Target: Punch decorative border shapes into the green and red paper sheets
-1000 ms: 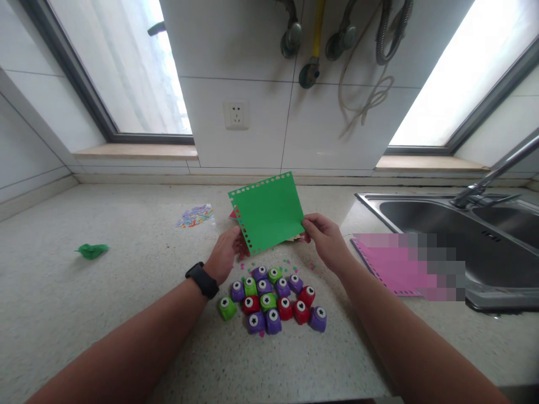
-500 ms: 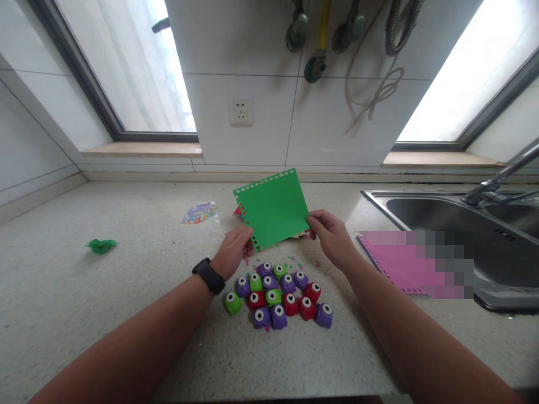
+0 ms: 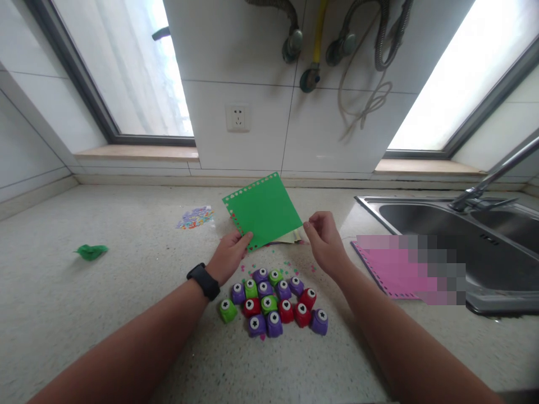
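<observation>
A green sheet of paper (image 3: 265, 207) is held up at a tilt over the counter, with small punched shapes along its top and left edges. My left hand (image 3: 232, 249), a black watch on its wrist, pinches the lower left corner. At the right corner my right hand (image 3: 323, 238) has its thumb and finger closed on the paper's tip. Several craft punches in purple (image 3: 274, 324), green (image 3: 228, 310) and red (image 3: 302, 314) stand grouped just below the paper, with star and heart marks on their white buttons. Tiny paper cutouts lie scattered around them.
Partly hidden behind the green sheet lie more papers (image 3: 290, 238). Small colourful cutouts (image 3: 196, 217) form a patch at left, and a crumpled green piece (image 3: 91, 252) lies farther left. A pink punched sheet (image 3: 385, 269), partly blurred out, rests beside the steel sink (image 3: 425, 216).
The green sheet has turned and shifted slightly left. My right hand's fingers have curled more at its corner. The whole view has shifted a little.
</observation>
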The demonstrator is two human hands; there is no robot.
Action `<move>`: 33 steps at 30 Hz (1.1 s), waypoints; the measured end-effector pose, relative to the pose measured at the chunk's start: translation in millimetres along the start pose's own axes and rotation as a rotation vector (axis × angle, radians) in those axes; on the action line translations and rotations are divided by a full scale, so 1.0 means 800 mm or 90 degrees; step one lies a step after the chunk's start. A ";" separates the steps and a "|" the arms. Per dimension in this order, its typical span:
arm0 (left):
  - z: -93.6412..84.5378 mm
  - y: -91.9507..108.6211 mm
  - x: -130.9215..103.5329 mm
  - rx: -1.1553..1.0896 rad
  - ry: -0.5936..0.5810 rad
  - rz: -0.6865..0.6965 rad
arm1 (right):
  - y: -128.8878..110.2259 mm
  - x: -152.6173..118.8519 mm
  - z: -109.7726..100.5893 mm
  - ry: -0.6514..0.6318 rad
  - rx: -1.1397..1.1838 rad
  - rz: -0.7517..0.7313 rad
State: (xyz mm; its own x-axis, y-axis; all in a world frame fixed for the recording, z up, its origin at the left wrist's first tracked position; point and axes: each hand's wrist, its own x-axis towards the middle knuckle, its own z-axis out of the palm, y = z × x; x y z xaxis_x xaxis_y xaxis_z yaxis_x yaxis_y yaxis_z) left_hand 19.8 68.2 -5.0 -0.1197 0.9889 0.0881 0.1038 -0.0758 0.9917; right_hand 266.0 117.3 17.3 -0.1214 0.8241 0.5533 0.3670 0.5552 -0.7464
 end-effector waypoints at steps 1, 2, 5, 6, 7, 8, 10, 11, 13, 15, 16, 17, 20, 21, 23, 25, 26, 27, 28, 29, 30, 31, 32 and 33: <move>0.000 -0.002 0.001 -0.003 0.004 -0.002 | -0.010 -0.003 0.001 -0.043 -0.022 -0.020; 0.000 -0.003 0.002 -0.007 0.007 -0.005 | -0.021 -0.006 0.002 -0.103 -0.051 -0.052; 0.001 -0.006 0.004 -0.018 0.011 -0.014 | -0.050 -0.015 0.012 -0.346 -0.138 -0.157; 0.001 -0.006 0.004 -0.020 0.013 -0.015 | -0.056 -0.017 0.016 -0.398 -0.171 -0.181; 0.001 -0.006 0.005 -0.022 0.014 -0.016 | -0.060 -0.019 0.020 -0.439 -0.197 -0.200; 0.001 -0.006 0.005 -0.023 0.015 -0.017 | -0.063 -0.021 0.024 -0.467 -0.213 -0.212; 0.001 -0.007 0.005 -0.025 0.015 -0.017 | -0.063 -0.021 0.029 -0.506 -0.218 -0.221; 0.001 -0.007 0.005 -0.026 0.014 -0.016 | -0.062 -0.021 0.030 -0.520 -0.209 -0.222; 0.001 -0.009 0.006 -0.030 0.013 -0.016 | -0.060 -0.021 0.031 -0.543 -0.181 -0.219; 0.000 -0.012 0.007 -0.037 0.015 -0.017 | -0.060 -0.020 0.032 -0.546 -0.153 -0.202; 0.000 -0.014 0.008 -0.042 0.017 -0.019 | -0.060 -0.020 0.032 -0.536 -0.139 -0.174; 0.000 -0.016 0.008 -0.048 0.020 -0.021 | -0.059 -0.020 0.033 -0.518 -0.124 -0.130; -0.001 -0.020 0.010 -0.074 0.031 -0.028 | -0.055 -0.017 0.031 -0.401 -0.016 0.064; -0.001 -0.021 0.011 -0.085 0.035 -0.028 | -0.052 -0.015 0.029 -0.357 0.046 0.125; -0.001 -0.021 0.010 -0.107 0.040 -0.027 | -0.045 -0.011 0.023 -0.275 0.189 0.209; -0.001 -0.019 0.009 -0.123 0.042 -0.026 | -0.040 -0.006 0.016 -0.213 0.329 0.253; 0.000 -0.017 0.008 -0.132 0.043 -0.027 | -0.039 -0.004 0.013 -0.187 0.391 0.266; 0.000 -0.016 0.007 -0.142 0.045 -0.027 | -0.040 -0.003 0.010 -0.163 0.449 0.272; 0.000 -0.014 0.007 -0.152 0.048 -0.027 | -0.040 -0.002 0.007 -0.146 0.495 0.271; 0.001 -0.013 0.006 -0.162 0.050 -0.027 | -0.041 -0.001 0.005 -0.135 0.524 0.264; 0.001 -0.011 0.005 -0.170 0.052 -0.027 | -0.042 0.000 0.003 -0.129 0.533 0.254; 0.001 -0.010 0.004 -0.175 0.052 -0.027 | -0.043 0.000 0.002 -0.127 0.524 0.243; 0.001 -0.008 0.003 -0.174 0.050 -0.027 | -0.043 0.001 0.002 -0.126 0.502 0.233; 0.001 -0.007 0.002 -0.171 0.048 -0.026 | -0.042 0.001 0.002 -0.124 0.477 0.228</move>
State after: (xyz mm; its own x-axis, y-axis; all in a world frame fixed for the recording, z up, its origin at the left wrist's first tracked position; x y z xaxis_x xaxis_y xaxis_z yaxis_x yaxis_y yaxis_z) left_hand 20.1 70.5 -10.5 -0.1930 0.9802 0.0435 -0.1668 -0.0765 0.9830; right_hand 251.8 99.5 42.0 -0.2966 0.9305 0.2148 -0.2849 0.1285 -0.9499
